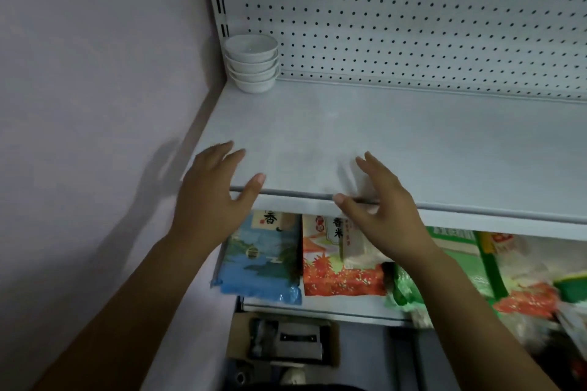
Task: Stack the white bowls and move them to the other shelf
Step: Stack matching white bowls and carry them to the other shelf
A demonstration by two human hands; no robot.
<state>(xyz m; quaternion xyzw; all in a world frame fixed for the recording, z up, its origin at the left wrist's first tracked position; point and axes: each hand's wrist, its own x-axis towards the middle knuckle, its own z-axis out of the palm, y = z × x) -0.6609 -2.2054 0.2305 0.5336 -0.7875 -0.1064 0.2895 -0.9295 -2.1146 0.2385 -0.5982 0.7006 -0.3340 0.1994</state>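
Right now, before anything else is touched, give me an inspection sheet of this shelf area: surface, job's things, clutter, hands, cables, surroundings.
Surface: pale grey shelf board, carrying the bowls at its back left corner.
Job's things: stack of four white bowls, nested upright, close against the back panel.
Clutter: blue printed bag, orange-red printed bag and green bag lie on the lower shelf; brown cardboard box below that.
Hands: left hand and right hand open, fingers spread, over the shelf's front edge, holding nothing.
Cables: nothing seen.
Surroundings: white perforated back panel behind; lilac wall on the left.
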